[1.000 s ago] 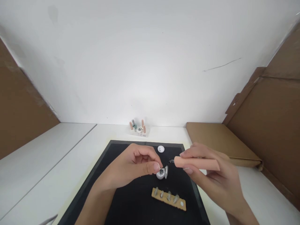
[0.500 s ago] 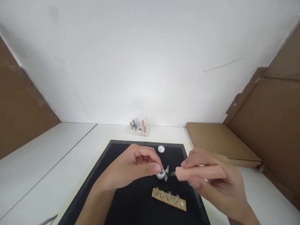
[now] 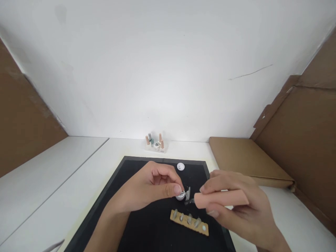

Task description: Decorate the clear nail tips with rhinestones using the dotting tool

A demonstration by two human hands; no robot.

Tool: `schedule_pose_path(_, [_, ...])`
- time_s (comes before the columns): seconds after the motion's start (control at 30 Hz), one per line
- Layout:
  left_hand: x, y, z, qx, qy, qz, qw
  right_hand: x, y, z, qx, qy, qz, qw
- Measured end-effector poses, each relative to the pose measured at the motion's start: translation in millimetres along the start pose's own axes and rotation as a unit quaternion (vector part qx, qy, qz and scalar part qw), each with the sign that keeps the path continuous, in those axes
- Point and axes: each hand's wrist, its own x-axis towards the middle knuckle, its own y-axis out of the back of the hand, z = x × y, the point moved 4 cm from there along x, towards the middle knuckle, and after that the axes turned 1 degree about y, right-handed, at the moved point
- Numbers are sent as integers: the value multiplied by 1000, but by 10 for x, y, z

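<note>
My right hand (image 3: pixel 236 206) grips the peach cap (image 3: pixel 223 198) of a nail polish brush. Its dark brush tip (image 3: pixel 189 202) points left, close to a pale, clear false nail (image 3: pixel 188 193). The thumb and fingers of my left hand (image 3: pixel 157 183) are pinched at the rim of a small white round pot (image 3: pixel 180 197) with something silvery on top. The false nail stands at the pot's right side; whether it is fixed to the pot I cannot tell. Nearer to me, a tan strip (image 3: pixel 187 223) carries several clear false nails and one white dot.
A black mat (image 3: pixel 147 227) lies under my hands, with a white round lid (image 3: pixel 180 166) towards its far edge. Behind it stands a clear tray (image 3: pixel 156 149) of nail polish bottles. A flat cardboard box (image 3: pixel 236 154) lies at the right, and cardboard walls flank both sides.
The brush in my right hand has moved slightly left and down, nearer the false nail, which has turned a little. My left hand stays almost in place.
</note>
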Motion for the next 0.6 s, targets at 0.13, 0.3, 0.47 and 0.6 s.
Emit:
schedule_pose_path(0.13, [0, -6, -7, 0, -3, -5, 1000, -14, 22, 31, -32, -28, 12, 999])
schedule_pose_path(0.3, [1, 4, -22, -6, -1, -5, 1000, -24, 15, 17, 9, 0, 9, 1000])
schedule_pose_path(0.47, [0, -8, -24, -14, -4, -11, 1000, -27, 30, 39, -40, -18, 16, 999])
schedule_pose_path(0.6, [-17, -11, -38, -17, -1, -13, 1000, -25, 31, 55, -17, -27, 26, 999])
